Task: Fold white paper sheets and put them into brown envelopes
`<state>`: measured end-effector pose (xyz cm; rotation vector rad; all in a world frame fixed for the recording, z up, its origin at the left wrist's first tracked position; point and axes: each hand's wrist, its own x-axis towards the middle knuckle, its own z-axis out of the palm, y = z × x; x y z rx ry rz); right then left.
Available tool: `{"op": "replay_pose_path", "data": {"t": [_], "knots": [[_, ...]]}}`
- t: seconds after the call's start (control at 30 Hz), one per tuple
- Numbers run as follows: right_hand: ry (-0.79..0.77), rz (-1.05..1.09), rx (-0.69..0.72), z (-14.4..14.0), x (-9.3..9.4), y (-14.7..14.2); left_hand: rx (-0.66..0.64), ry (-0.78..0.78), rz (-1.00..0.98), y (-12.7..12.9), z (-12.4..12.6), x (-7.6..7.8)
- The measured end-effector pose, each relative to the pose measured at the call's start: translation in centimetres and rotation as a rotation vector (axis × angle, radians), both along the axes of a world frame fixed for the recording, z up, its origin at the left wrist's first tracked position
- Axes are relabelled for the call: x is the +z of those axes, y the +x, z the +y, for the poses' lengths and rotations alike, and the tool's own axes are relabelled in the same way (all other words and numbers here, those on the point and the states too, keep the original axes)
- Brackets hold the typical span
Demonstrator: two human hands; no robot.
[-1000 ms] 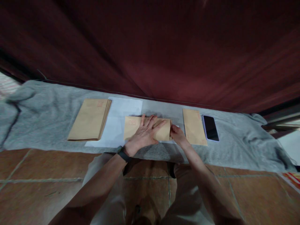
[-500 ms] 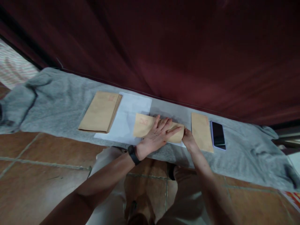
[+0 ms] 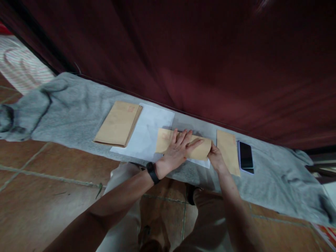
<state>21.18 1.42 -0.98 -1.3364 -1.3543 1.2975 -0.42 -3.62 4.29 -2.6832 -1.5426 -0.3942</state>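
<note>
A brown paper envelope (image 3: 163,139) with red print at its left end lies across the middle, over white paper. My left hand (image 3: 179,148), with a black band at the wrist, rests flat on it, fingers spread. At the envelope's right end, my right hand (image 3: 215,155) pinches the edge, and that end looks slightly raised. The right fingertips are partly hidden. To the left lies a stack of brown envelopes (image 3: 118,122), partly over a white sheet (image 3: 149,131). Just beyond my right hand is another brown envelope (image 3: 228,152).
A dark-screened phone (image 3: 246,156) in a light purple case lies right of the single envelope. Everything rests on a narrow surface covered with grey cloth (image 3: 70,115). A dark red curtain-like sheet (image 3: 199,70) rises behind it. Brown floor tiles (image 3: 65,206) show below.
The whole view has shifted slightly, moving the things a little rightward in the picture. Both hands keep nearly the same places on the envelope, and its right end seems a bit more lifted.
</note>
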Motion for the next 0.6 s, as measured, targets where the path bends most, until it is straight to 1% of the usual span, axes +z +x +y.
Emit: {"op": "replay_pose_path", "data": {"t": [0.1, 0.17, 0.23, 0.3, 0.33, 0.37, 0.4, 0.43, 0.6], "knots": [[0.022, 0.013, -0.018, 0.1, -0.4, 0.5, 0.006, 0.01, -0.006, -0.2, 0.0, 0.0], [0.069, -0.062, -0.054, 0.2, -0.6, 1.0, -0.006, 0.027, -0.01, 0.0, 0.0, 0.0], [0.178, -0.21, -0.164, 0.3, -0.8, 1.5, 0.0, 0.043, -0.016, 0.2, -0.1, -0.2], [0.29, -0.365, -0.329, 0.4, -0.7, 2.1, 0.028, 0.065, -0.017, 0.5, -0.1, -0.4], [0.318, -0.412, -0.395, 0.3, -0.7, 2.3, 0.045, 0.077, -0.012, 0.6, -0.1, -0.5], [0.319, -0.423, -0.432, 0.2, -0.5, 2.5, 0.061, 0.092, -0.003, 0.7, 0.0, -0.7], [0.293, -0.396, -0.428, 0.1, -0.4, 2.6, 0.072, 0.107, 0.01, 0.8, 0.0, -0.9], [0.248, -0.336, -0.39, -0.1, -0.2, 2.6, 0.077, 0.122, 0.026, 0.9, 0.0, -1.0], [-0.02, 0.114, -0.11, -1.0, 0.6, 2.1, 0.108, 0.182, 0.114, 1.4, 0.1, -1.6]]}}
